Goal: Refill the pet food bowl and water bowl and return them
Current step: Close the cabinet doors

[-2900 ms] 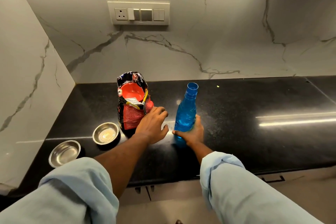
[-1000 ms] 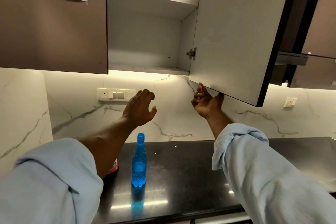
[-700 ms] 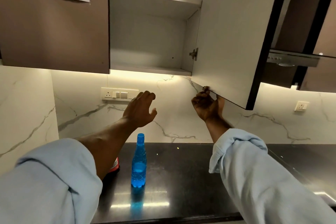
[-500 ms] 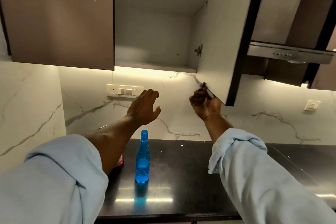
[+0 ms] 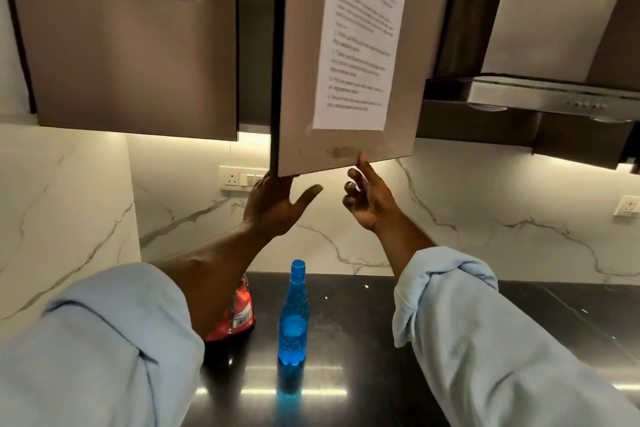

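A blue water bottle (image 5: 293, 315) stands uncapped on the black counter (image 5: 349, 329). Left of it, a red pet food bag (image 5: 239, 317) shows partly behind my left forearm. Both hands are raised to the bottom edge of the brown cabinet door (image 5: 346, 55), which is nearly closed and carries a printed sheet. My left hand (image 5: 275, 206) has its fingers behind the door's lower left corner, thumb spread. My right hand (image 5: 367, 196) touches the bottom edge with one straight fingertip, the other fingers loosely curled. The bowls are out of view.
A second cabinet door (image 5: 131, 42) labelled WS 19 is closed on the left. A steel range hood (image 5: 540, 97) hangs at the right. A switch panel (image 5: 239, 178) and a socket (image 5: 628, 205) sit on the marble wall.
The cabinet door has swung from wide open to nearly closed, showing its front with the sheet. My right hand released its grip on the edge; my left hand rose to the door's corner.
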### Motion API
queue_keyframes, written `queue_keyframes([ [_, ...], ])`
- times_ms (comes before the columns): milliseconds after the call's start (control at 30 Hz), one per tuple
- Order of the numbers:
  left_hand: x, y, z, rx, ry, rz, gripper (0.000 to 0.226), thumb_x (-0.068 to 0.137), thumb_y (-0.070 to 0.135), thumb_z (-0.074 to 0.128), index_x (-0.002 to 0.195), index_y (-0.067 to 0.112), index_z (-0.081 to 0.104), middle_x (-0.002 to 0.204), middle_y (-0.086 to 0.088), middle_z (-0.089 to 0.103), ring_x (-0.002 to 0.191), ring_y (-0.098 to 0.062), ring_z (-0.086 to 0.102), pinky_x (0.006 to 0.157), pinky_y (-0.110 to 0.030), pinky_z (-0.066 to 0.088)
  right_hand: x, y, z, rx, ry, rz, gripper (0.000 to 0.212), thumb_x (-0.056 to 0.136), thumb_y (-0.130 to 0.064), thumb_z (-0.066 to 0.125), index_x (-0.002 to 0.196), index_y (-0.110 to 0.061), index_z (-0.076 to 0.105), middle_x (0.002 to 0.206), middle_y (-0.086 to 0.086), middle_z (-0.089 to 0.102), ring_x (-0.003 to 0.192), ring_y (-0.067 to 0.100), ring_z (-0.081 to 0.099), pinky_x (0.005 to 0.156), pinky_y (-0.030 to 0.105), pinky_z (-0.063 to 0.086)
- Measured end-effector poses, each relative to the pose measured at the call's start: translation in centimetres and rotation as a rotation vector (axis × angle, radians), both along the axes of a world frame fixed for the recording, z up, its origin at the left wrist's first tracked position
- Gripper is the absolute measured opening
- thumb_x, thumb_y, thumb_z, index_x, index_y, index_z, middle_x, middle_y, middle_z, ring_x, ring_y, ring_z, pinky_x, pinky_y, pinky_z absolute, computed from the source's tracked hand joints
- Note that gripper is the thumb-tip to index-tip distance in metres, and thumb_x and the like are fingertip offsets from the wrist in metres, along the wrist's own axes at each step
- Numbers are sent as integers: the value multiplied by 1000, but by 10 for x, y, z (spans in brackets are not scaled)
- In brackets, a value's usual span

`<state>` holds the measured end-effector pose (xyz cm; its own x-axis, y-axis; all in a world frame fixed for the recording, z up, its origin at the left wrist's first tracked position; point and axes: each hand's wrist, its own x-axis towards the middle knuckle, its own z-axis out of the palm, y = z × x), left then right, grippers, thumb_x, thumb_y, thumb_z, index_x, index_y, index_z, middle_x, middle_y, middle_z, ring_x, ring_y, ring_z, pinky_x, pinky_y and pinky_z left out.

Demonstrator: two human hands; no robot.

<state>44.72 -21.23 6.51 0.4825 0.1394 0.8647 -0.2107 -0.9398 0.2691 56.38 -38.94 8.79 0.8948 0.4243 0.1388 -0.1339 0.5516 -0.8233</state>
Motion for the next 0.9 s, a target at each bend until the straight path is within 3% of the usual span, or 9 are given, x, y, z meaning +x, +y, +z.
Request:
queue_keyframes([
  [100, 7, 8, 13, -203, 8, 65, 55, 100, 56, 55, 126, 9, 66, 120, -12, 72, 104, -33, 69, 80, -32, 43, 5, 29, 8, -114, -16, -97, 45, 90, -57, 75, 119, -24, 69, 95, -2, 62, 67, 11, 49, 56, 25, 34],
  [200, 15, 23, 27, -580, 17, 41, 57, 100, 63, 51, 120, 13, 69, 105, -2, 67, 97, -28, 64, 79, -31, 44, 12, 53, 7, -161, -20, -188, 46, 90, -64, 72, 111, -22, 69, 89, -3, 59, 66, 11, 47, 53, 25, 35],
  [300, 34, 43, 26, -760, 37, -40, 63, 93, 74, 53, 111, 17, 73, 99, 2, 71, 93, -24, 64, 80, -31, 46, 27, 69, -1, -279, -107, -448, 56, 80, -70, 78, 65, -21, 56, 64, -1, 49, 56, 16, 39, 54, 29, 36],
  [367, 46, 50, 25, -811, 67, -27, 72, 89, 84, 47, 100, 18, 74, 91, -3, 75, 91, -28, 68, 78, -36, 50, 37, 76, 0, -287, -196, -590, 67, 77, -64, 85, 48, -20, 42, 54, -2, 42, 55, 18, 37, 59, 31, 38],
  [467, 63, 59, 27, -817, 133, 61, 80, 90, 87, 35, 90, 13, 65, 82, -5, 70, 89, -29, 64, 78, -41, 45, 51, 81, 7, -358, -315, -704, 59, 77, -57, 87, 52, -20, 49, 52, -7, 48, 54, 16, 44, 65, 29, 43],
  [600, 85, 72, 32, -840, 201, 141, 78, 91, 88, 29, 87, 16, 59, 91, -5, 67, 97, -31, 56, 81, -42, 42, 69, 87, 14, -428, -408, -793, 52, 75, -54, 89, 61, -15, 58, 55, -6, 53, 57, 15, 49, 66, 28, 45],
  [700, 101, 81, 33, -863, 206, 144, 76, 92, 86, 31, 91, 15, 59, 97, -6, 66, 96, -29, 53, 81, -41, 42, 76, 96, 18, -509, -446, -841, 51, 78, -53, 87, 64, -13, 58, 56, -5, 51, 58, 20, 48, 61, 28, 41],
  [900, 130, 103, 39, -848, 178, 118, 68, 93, 83, 39, 79, 18, 52, 95, -8, 69, 93, -32, 61, 79, -38, 45, 91, 113, 21, -578, -475, -907, 51, 82, -53, 82, 65, -16, 51, 58, -3, 51, 60, 23, 48, 55, 26, 34],
])
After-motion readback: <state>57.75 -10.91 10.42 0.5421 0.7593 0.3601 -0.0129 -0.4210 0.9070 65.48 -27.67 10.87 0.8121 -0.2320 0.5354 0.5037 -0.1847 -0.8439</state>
